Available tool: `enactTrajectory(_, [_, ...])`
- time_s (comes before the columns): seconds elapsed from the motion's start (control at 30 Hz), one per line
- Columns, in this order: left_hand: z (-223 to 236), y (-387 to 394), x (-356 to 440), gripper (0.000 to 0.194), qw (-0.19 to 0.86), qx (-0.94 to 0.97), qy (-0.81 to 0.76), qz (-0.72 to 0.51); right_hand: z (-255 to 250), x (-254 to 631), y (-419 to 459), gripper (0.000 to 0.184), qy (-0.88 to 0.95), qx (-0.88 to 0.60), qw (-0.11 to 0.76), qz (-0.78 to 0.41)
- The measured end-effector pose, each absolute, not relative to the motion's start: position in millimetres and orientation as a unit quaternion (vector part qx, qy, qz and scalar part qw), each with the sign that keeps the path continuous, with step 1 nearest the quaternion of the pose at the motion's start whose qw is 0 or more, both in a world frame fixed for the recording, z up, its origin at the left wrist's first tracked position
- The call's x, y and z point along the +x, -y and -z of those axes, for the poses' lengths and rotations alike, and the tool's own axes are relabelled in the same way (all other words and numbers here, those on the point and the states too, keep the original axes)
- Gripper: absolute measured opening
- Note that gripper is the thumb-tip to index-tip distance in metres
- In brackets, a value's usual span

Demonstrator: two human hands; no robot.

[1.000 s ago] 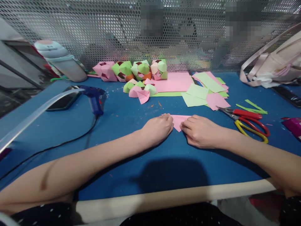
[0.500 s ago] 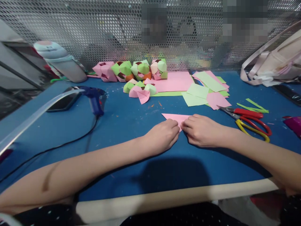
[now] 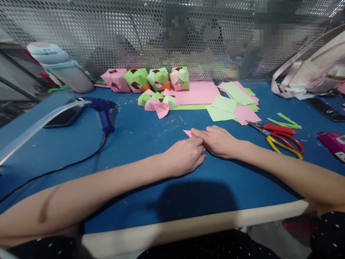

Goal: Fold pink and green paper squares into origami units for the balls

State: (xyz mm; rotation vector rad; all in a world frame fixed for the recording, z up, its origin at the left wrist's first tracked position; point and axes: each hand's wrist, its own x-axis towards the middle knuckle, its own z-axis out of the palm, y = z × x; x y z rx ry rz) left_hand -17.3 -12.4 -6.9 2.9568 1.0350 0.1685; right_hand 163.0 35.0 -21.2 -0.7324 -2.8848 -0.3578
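Note:
A small folded piece of pink paper (image 3: 187,133) lies on the blue table, mostly covered by my hands; only its left tip shows. My left hand (image 3: 184,154) is closed on the paper's near side, its thumb sticking out to the right. From the right, my right hand (image 3: 219,142) reaches over the paper, its fingers meeting those of my left hand. Its fingers are curled onto the paper too. Beyond them sit several half-round folded paper pieces (image 3: 155,102) in pink and green.
Folded paper balls (image 3: 115,81) line the back by a perforated metal panel (image 3: 129,43). Loose paper sheets (image 3: 222,108) and scissors (image 3: 283,138) lie right. A blue glue gun (image 3: 104,113) with its cord, a phone (image 3: 66,115) and a bottle (image 3: 61,68) stand left.
My left hand slid right and nearer along the paper's edge. My right hand moved left over the paper until it met the left one, and the paper is now mostly covered.

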Motion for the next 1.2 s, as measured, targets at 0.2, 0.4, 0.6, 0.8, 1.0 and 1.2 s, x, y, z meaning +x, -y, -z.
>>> enactTrajectory(0.2, [2.9, 10.9, -18.2, 0.036, 0.017, 0.94, -0.339, -0.027, -6.7, 185.2, -23.2, 0.038, 0.95, -0.285, -0.044, 0.116])
enactTrajectory(0.4, [1.6, 11.6, -19.1, 0.036, 0.022, 0.939, -0.342, -0.028, -29.7, 217.3, -22.9, 0.034, 0.913, -0.359, -0.151, 0.117])
enactTrajectory(0.6, [2.6, 9.3, -18.7, 0.034, 0.023, 0.923, -0.379, -0.064, -28.9, 227.4, -37.7, 0.038, 0.906, -0.394, -0.133, 0.076])
enactTrajectory(0.8, [8.8, -5.4, -13.7, 0.033, -0.023, 0.924, -0.373, -0.084, -21.8, 208.9, -32.5, 0.036, 0.906, -0.407, -0.057, 0.103])
enactTrajectory(1.0, [11.0, -12.3, -10.6, 0.032, -0.032, 0.934, -0.348, -0.072, -0.9, 180.6, -14.1, 0.042, 0.918, -0.385, 0.023, 0.094])
enactTrajectory(1.2, [8.0, -5.0, -12.3, 0.05, -0.081, 0.922, -0.377, -0.021, 0.3, 181.7, -14.8, 0.026, 0.911, -0.396, -0.037, 0.106])
